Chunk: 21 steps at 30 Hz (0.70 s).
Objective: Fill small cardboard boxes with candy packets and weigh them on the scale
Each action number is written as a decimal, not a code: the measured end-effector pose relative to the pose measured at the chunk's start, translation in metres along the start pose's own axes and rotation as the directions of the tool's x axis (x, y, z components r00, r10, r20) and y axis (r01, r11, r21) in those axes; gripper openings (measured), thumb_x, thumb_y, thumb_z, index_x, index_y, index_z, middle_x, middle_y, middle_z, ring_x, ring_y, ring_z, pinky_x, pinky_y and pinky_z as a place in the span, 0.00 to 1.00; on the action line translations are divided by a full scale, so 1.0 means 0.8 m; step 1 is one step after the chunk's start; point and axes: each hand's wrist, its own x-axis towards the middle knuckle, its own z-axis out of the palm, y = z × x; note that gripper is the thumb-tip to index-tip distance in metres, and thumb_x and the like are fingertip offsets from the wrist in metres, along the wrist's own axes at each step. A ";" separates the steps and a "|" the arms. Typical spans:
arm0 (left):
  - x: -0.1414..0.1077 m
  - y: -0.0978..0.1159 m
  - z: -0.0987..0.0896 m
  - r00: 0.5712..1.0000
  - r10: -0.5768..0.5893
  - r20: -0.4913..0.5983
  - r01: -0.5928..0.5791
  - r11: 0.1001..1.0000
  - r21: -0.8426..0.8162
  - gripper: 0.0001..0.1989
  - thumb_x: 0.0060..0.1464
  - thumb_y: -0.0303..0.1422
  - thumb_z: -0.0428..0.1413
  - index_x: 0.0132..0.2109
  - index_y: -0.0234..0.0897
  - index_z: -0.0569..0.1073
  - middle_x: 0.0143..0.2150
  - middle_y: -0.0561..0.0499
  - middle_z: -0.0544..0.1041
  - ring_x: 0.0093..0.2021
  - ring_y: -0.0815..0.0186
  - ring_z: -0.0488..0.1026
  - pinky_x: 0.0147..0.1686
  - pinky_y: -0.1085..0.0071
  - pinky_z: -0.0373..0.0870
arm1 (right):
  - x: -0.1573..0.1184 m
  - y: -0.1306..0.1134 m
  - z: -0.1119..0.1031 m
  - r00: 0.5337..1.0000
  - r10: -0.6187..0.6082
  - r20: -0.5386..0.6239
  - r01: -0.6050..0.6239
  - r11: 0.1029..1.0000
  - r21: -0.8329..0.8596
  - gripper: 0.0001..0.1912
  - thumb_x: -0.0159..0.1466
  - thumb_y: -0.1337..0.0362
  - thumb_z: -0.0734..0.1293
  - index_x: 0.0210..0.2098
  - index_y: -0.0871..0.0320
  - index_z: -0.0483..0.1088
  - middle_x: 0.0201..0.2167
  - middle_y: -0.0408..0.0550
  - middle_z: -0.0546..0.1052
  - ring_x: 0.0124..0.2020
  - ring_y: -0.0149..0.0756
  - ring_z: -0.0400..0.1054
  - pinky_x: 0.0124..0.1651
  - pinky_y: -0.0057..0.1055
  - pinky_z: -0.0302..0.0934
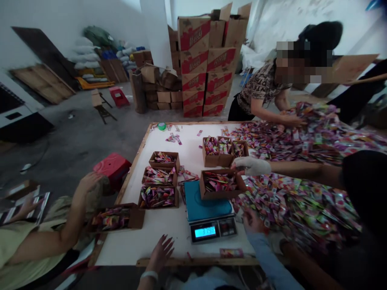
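Note:
My left hand (pixel 162 250) is open above the table's front edge, its fingers spread and holding nothing. Just right of the scale (pixel 208 205), my right hand (pixel 253 221) has its fingers loosely bent and apart beside the packets; nothing shows in it. An open carton (pixel 222 183) of small colourful packets rests on the scale's blue plate, and the lit display has blurred digits. A co-worker's gloved hand (pixel 252 166) touches this carton's right side. Left of the scale stand three filled cartons (pixel 159 196); behind it are three more (pixel 225 151).
A large heap of packets (pixel 302 201) covers the right side of the white table (pixel 127 249). Another filled carton (pixel 111 217) sits at the left edge, beside a seated person's arm. A person leans over the far heap. Green tape (pixel 162 126) lies at the back left.

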 end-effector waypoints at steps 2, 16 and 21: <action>-0.001 -0.003 0.008 1.000 0.016 -0.001 -0.016 1.000 0.015 0.25 0.57 0.34 0.49 0.62 0.44 0.59 0.68 0.39 0.57 0.66 0.55 0.54 0.58 0.57 0.61 | 0.034 -0.023 -0.003 0.967 -0.235 -0.099 0.231 0.972 -0.055 0.14 0.56 0.58 0.58 0.35 0.56 0.72 0.31 0.54 0.78 0.35 0.43 0.72 0.41 0.42 0.68; -0.017 -0.040 0.013 0.995 0.019 -0.093 -0.030 0.993 -0.112 0.18 0.57 0.33 0.48 0.55 0.44 0.66 0.65 0.40 0.62 0.65 0.56 0.56 0.56 0.54 0.64 | 0.064 -0.103 0.028 0.797 -0.604 -0.006 0.600 0.794 -0.101 0.11 0.59 0.71 0.58 0.33 0.57 0.72 0.30 0.49 0.74 0.34 0.39 0.65 0.39 0.35 0.61; -0.008 -0.041 -0.004 0.983 0.099 -0.157 -0.116 0.988 -0.104 0.14 0.59 0.32 0.41 0.34 0.41 0.70 0.45 0.42 0.79 0.61 0.53 0.62 0.43 0.48 0.69 | 0.104 -0.085 0.035 0.833 -0.552 0.021 0.551 0.827 -0.115 0.10 0.59 0.69 0.59 0.33 0.57 0.73 0.32 0.49 0.74 0.35 0.39 0.65 0.39 0.34 0.60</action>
